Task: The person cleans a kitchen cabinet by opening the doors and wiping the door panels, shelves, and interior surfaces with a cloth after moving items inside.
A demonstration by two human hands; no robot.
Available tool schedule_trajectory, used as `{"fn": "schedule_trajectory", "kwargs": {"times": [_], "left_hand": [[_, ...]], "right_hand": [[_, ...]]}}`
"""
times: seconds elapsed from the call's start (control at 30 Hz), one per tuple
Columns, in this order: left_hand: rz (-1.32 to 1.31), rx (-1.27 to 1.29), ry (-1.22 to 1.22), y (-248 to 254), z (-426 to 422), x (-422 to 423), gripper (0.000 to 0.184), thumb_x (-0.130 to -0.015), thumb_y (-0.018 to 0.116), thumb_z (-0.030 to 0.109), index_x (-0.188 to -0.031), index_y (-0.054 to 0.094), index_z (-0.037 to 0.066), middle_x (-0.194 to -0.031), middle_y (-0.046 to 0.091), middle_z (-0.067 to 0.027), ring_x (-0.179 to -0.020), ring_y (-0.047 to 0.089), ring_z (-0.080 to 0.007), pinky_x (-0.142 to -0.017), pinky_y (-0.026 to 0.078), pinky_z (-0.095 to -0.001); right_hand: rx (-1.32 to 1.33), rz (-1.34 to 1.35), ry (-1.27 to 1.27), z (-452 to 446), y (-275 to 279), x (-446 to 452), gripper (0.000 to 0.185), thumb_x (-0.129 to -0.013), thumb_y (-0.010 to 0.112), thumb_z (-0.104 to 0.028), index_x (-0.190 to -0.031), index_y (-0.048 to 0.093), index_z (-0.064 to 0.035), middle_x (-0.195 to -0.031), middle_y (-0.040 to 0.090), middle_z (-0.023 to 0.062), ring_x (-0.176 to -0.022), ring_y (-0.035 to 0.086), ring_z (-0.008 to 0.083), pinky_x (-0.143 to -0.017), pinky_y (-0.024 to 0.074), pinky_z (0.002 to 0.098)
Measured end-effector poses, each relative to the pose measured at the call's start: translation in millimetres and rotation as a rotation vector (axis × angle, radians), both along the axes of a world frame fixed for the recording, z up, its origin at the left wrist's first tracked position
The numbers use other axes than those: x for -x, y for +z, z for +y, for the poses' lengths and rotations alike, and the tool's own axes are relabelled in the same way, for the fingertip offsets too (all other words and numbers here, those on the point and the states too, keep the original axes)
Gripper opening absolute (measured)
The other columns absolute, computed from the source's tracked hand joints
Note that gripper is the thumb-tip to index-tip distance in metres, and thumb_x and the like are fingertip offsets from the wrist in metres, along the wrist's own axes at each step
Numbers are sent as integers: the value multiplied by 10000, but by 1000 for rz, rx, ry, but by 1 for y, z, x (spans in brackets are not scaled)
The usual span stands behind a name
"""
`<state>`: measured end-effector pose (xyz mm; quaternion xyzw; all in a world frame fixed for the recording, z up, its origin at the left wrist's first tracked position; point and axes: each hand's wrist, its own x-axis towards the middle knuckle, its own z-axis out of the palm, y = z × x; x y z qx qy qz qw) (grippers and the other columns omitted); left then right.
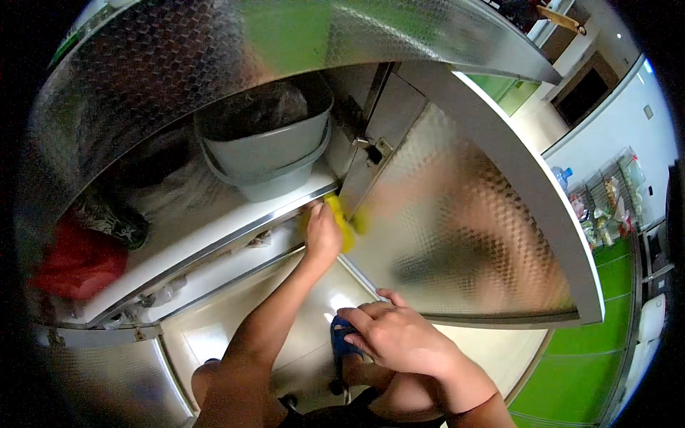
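Note:
My left hand is closed around a yellow cloth, pressed at the front edge of the white cabinet shelf, close to the hinge side of the door. Most of the cloth's folds hide behind my fingers. The open cabinet door has a shiny patterned metal face that reflects the cloth and my arms. Near its lower edge hovers my right hand, holding nothing, its fingers loosely bent and apart. A grey bin with a plastic liner stands on the shelf above my left hand.
A red bag lies at the shelf's left end. Below runs a lower ledge with small items. A metal hinge joins the door. The countertop overhangs above. A wire rack stands at far right.

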<state>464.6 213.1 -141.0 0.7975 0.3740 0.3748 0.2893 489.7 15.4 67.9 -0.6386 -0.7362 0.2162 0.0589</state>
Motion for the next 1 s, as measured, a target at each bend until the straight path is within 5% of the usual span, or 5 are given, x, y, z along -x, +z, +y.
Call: {"fn": "schedule_trajectory", "kwargs": {"times": [0.13,0.57,0.8,0.9,1.0], "left_hand": [[-121,-43,79,25,-12,-1,112,-798,439,-52,-879,515,-56,-933,532,-250,-876,523,-439,-767,433,-473],[275,145,-7,-82,5,-5,242,-782,491,-11,-1007,558,-70,-1073,536,-253,-994,542,-408,-843,454,-442],[456,175,-64,-75,18,-4,188,-767,514,9,-921,596,-61,-966,603,-249,-848,601,-419,-722,492,-471],[362,120,-26,-70,18,-4,165,-760,512,-5,-889,601,-55,-883,614,-252,-840,604,-408,-734,487,-469],[137,105,-41,-12,16,10,151,-762,514,-15,-887,595,-38,-894,614,-236,-845,598,-403,-745,469,-471]], "right_hand": [[-18,9,82,2,-3,18,337,-903,508,-227,-1163,510,-14,-881,625,138,-915,616,288,-988,342,465],[69,-5,1,-10,-2,-12,325,-903,502,-245,-1145,525,-29,-977,640,126,-925,619,277,-990,344,431],[85,-13,-56,-11,-2,-20,314,-903,502,-226,-1149,521,-33,-924,645,130,-920,617,285,-971,356,438],[41,-1,-46,-11,-5,-16,316,-902,504,-223,-1150,519,-27,-909,639,134,-906,617,288,-953,366,441],[41,20,-1,-6,1,-8,323,-903,508,-228,-1146,517,-16,-899,634,141,-886,617,299,-940,376,446]]}}
